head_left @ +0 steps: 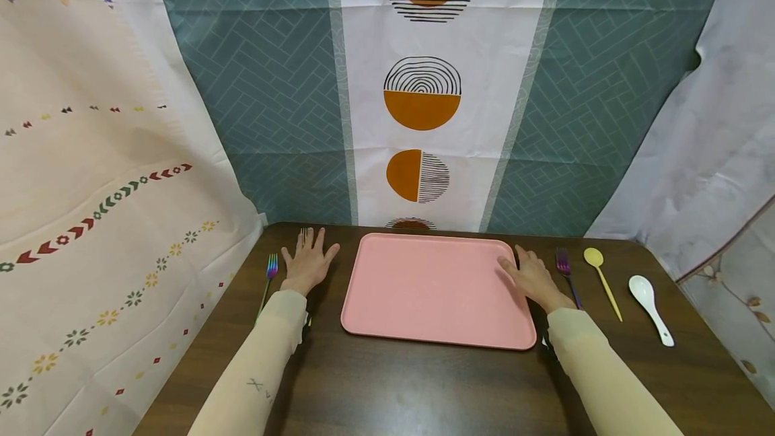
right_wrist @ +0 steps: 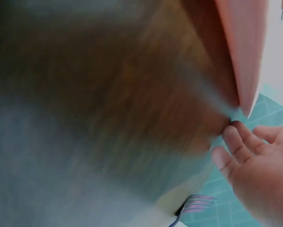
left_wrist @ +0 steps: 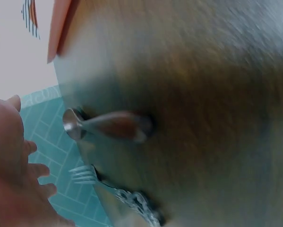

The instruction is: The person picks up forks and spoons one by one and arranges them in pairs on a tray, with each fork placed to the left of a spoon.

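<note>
A pink rectangular tray (head_left: 436,288) lies on the dark wooden table, between both hands. My left hand (head_left: 307,266) is held with fingers spread left of the tray, grasping nothing. Near it, a silver spoon (left_wrist: 72,124) and a silver fork (left_wrist: 84,176) with an ornate handle show in the left wrist view; the hand and forearm largely hide them in the head view. At the tray's right edge, my right hand (head_left: 533,280) has its thumb over the rim and its fingers outside, loosely extended. Whether it touches the tray I cannot tell.
Left of my left hand lies a rainbow-coloured fork (head_left: 272,268). Right of my right hand lie a purple fork (head_left: 564,262), a yellow spoon (head_left: 594,258) and a white spoon (head_left: 643,293). A patterned curtain (head_left: 424,52) hangs behind the table.
</note>
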Demonstrator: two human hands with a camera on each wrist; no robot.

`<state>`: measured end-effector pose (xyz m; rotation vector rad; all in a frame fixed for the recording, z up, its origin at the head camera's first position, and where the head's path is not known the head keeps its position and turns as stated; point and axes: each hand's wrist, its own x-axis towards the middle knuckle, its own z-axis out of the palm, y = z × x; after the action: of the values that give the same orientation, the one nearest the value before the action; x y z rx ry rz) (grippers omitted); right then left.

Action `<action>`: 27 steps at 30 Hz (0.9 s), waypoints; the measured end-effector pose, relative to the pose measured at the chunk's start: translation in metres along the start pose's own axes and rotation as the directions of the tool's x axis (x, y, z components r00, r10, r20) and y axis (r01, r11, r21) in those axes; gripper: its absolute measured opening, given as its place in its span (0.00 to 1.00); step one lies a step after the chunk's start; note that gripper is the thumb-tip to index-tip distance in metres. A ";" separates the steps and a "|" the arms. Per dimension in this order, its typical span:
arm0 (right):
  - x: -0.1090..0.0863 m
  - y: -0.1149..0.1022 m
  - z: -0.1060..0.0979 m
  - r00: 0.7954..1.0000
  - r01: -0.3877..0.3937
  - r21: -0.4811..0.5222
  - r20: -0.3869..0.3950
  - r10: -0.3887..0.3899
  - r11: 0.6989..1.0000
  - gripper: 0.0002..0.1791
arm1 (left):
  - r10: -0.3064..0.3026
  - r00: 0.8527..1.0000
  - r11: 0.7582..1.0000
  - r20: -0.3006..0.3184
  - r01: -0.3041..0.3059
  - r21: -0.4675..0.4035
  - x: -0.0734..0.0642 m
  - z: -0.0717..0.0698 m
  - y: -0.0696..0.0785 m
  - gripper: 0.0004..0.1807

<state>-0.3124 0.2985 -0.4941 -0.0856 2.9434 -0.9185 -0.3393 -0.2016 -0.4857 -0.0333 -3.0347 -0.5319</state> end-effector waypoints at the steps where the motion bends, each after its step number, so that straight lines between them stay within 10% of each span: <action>1: 0.000 -0.001 0.000 1.000 0.002 0.007 0.004 -0.002 1.000 0.49 | -0.005 1.000 1.000 -0.004 0.005 0.000 -0.001 0.000 -0.001 0.42; 27: -0.002 0.004 -0.013 0.997 0.010 0.186 0.077 -0.025 0.982 0.33 | -0.056 0.998 0.998 -0.007 0.056 0.006 -0.012 -0.007 -0.011 0.38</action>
<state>-0.3115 0.3093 -0.4852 -0.1367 2.7738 -1.1587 -0.3270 -0.2145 -0.4841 0.0544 -3.0386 -0.5260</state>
